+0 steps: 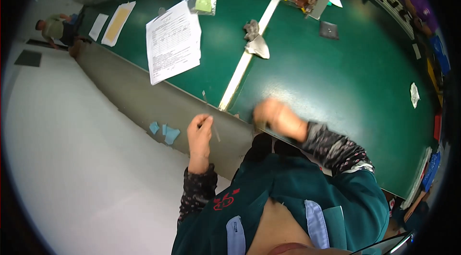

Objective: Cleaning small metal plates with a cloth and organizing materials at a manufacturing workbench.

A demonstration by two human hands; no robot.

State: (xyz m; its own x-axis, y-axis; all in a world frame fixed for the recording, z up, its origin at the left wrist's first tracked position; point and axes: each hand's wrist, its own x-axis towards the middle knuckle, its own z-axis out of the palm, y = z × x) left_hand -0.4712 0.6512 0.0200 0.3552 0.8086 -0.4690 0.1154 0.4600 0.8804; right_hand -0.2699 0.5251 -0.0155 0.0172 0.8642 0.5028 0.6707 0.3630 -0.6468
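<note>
My left hand (pixel 199 135) is raised in front of the table's near edge, its thumb and fingers pinched together. Something dark and tiny shows at the fingers, too small to name. Just right of those fingertips is a thin, pale, see-through strip (pixel 216 132); whether the hand holds it cannot be told. My right hand (pixel 277 117) is over the table edge, its fingers curled but smeared by motion, so anything in it is hidden. A small clear piece with a white end (pixel 204 95) lies at the table edge beyond my left hand.
On the green table (pixel 307 72) lie printed sheets (pixel 174 44), a grey-and-white cloth piece (pixel 258 44), a dark square (pixel 329 30) and a bagged yellow-green pad (pixel 206 0). Blue scraps (pixel 170 134) lie on the floor. Other people are at the far left and right.
</note>
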